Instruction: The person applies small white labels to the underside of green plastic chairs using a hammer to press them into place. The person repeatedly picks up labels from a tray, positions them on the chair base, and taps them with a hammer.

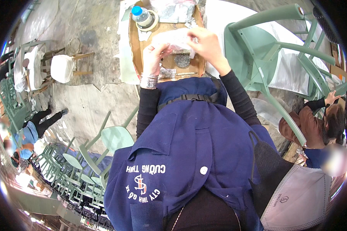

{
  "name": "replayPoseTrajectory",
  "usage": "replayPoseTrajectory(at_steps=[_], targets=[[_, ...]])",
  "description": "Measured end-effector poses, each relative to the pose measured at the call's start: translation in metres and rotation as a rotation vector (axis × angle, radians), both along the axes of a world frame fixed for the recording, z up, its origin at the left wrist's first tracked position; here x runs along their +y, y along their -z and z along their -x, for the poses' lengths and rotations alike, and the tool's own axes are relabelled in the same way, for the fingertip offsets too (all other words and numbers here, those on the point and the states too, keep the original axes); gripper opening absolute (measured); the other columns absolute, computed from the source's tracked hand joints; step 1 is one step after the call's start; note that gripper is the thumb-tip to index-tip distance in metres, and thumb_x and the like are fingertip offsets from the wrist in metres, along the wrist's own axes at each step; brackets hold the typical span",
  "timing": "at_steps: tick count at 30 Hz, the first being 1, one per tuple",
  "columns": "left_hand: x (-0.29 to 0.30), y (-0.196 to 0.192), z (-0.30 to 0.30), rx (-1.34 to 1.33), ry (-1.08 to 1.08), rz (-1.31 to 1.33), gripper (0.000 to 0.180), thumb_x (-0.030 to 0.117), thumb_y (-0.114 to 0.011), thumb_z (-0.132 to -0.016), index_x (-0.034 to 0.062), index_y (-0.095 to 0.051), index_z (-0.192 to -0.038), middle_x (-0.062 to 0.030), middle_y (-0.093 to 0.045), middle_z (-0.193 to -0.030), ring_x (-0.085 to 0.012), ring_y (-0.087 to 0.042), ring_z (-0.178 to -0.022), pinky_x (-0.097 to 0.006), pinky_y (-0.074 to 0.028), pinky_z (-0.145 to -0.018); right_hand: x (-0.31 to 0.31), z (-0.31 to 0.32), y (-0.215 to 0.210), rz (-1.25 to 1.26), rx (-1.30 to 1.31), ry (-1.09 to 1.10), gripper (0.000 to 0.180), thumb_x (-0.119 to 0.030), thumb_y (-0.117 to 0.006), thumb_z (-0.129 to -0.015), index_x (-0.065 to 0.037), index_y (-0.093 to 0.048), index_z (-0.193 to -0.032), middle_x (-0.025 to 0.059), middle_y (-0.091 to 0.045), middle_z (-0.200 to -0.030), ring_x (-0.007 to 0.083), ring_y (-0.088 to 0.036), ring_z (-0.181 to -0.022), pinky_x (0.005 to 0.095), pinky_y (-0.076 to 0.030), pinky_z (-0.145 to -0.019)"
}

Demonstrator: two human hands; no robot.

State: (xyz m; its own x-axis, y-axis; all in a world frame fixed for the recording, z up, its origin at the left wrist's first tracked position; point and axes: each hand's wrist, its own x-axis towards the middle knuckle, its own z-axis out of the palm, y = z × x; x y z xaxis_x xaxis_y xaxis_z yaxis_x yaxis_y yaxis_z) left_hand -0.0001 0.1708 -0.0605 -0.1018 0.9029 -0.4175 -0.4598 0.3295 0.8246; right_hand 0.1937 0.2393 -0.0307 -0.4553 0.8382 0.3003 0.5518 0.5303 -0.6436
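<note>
Between my two hands is a clear, crinkled plastic bag (169, 37), held above a shallow cardboard tray (136, 63). My left hand (154, 57), with several bracelets at the wrist, pinches its near left side. The fingers of my right hand (207, 45) are closed on its right side. Just below the bag, a dark grey heap of small pieces (182, 60) lies in the tray, too fine to make out. A thin pen-like stick (187, 73) rests along the tray's near edge. What the bag holds, if anything, cannot be made out.
A blue-capped bottle (142, 17) stands beside a tape roll (154, 22); more plastic bags (175, 10) lie behind. An upturned green chair (254, 50) is close on my right, near a co-worker in brown (310, 125). Left are a white-seated stool (63, 68) and several green chairs (116, 138).
</note>
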Motion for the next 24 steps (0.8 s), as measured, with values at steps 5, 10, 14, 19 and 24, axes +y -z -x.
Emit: replayPoseTrajectory(at_steps=[5,10,14,19,24], targets=[[-0.001,-0.01,0.0,0.065,-0.109,-0.036,0.015,0.015,-0.064,-0.086,0.0004,-0.065,-0.086,-0.0035,-0.062,-0.072,-0.0107,-0.06,-0.067,-0.029,-0.053,-0.07,0.029,-0.044,-0.005,0.132,-0.174,0.457,0.018,-0.021,-0.063,-0.082,-0.004,-0.065,-0.089,0.0134,-0.066,-0.08,0.0214,-0.065,-0.068,0.0312,-0.049,-0.063],[0.004,-0.012,-0.002,0.143,-0.196,-0.07,0.014,0.016,-0.068,-0.084,0.0022,-0.065,-0.08,-0.0016,-0.061,-0.069,-0.0085,-0.059,-0.064,-0.027,-0.054,-0.064,-0.001,-0.023,-0.028,0.007,0.163,0.178,0.031,-0.025,-0.061,-0.082,-0.007,-0.059,-0.107,0.0133,-0.063,-0.097,0.0277,-0.063,-0.086,0.0362,-0.049,-0.075],[0.014,-0.035,-0.011,0.175,-0.264,-0.055,0.012,0.012,-0.07,-0.081,0.0049,-0.063,-0.074,-0.0026,-0.062,-0.069,-0.0082,-0.059,-0.059,-0.024,-0.053,-0.057,-0.038,0.002,0.007,-0.185,-0.231,0.12,0.037,-0.021,-0.069,-0.077,-0.006,-0.058,-0.109,0.0105,-0.063,-0.096,0.0268,-0.061,-0.089,0.0381,-0.048,-0.079],[0.034,-0.04,0.013,0.231,-0.36,-0.175,0.009,0.006,-0.069,-0.08,0.0028,-0.061,-0.08,-0.0055,-0.064,-0.074,-0.012,-0.06,-0.056,-0.024,-0.052,-0.054,0.01,-0.019,-0.014,0.004,-0.001,0.17,0.024,-0.014,-0.063,-0.081,-0.005,-0.061,-0.103,0.0111,-0.064,-0.091,0.0233,-0.063,-0.08,0.0327,-0.05,-0.072],[0.059,-0.039,0.037,0.271,-0.19,-0.206,0.023,0.007,-0.069,-0.081,-0.001,-0.063,-0.102,-0.0093,-0.067,-0.085,-0.0141,-0.064,-0.072,-0.027,-0.054,-0.069,0.049,-0.021,-0.031,-0.102,0.079,0.057,0.015,-0.01,-0.059,-0.083,-0.007,-0.063,-0.098,0.0096,-0.064,-0.09,0.0202,-0.063,-0.077,0.0292,-0.05,-0.066]])
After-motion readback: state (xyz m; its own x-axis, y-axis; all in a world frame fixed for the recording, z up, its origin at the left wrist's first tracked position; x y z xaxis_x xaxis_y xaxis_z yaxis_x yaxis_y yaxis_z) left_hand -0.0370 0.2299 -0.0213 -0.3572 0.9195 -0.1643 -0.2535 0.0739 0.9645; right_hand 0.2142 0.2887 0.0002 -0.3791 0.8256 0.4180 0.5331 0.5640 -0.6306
